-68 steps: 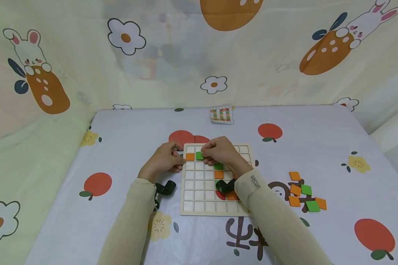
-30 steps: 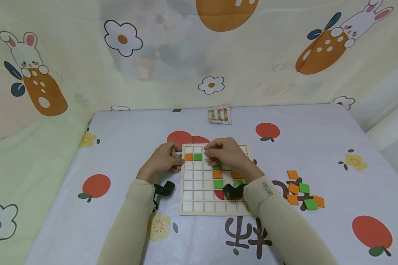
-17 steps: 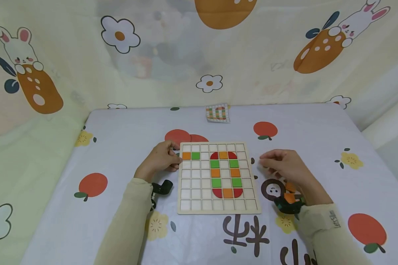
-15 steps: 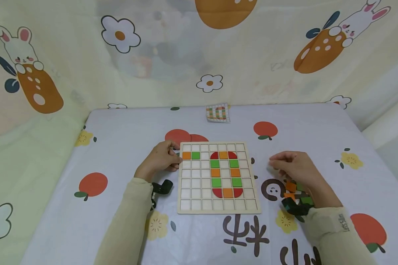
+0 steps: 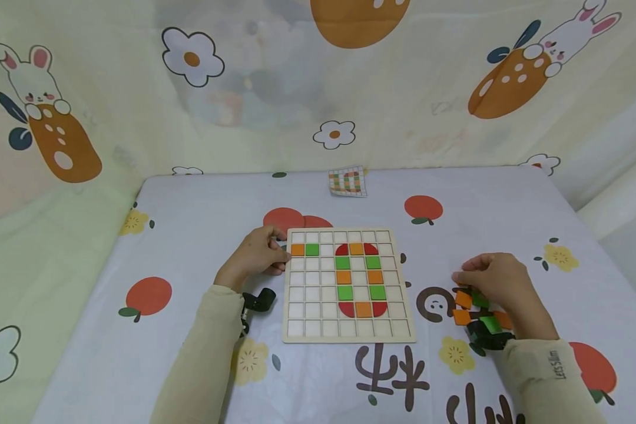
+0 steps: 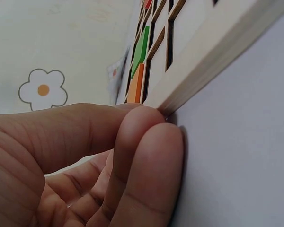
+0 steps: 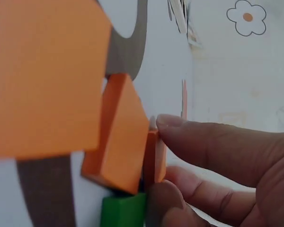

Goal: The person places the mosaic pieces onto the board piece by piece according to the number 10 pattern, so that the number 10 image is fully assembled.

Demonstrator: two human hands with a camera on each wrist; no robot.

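The right hand (image 5: 500,280) has moved from the board (image 5: 350,340) to the tiles (image 5: 490,324) toward the surface's (image 5: 482,224) right edge. Its narrow grip pinches the farthest orange tile (image 7: 151,158), while the left hand (image 5: 254,256) holds the board's left edge, well apart.

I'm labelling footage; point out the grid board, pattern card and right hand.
Grid board (image 5: 329,293), head view, a bare cell.
Pattern card (image 5: 348,182), head view, printed middle.
Right hand (image 5: 500,279), head view, back of hand.

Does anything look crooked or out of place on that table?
Slightly: the small card behind the board looks curled at its lower edge. Loose tiles by the right hand lie at mixed angles, unlike the board's neat rows. No visible damage.
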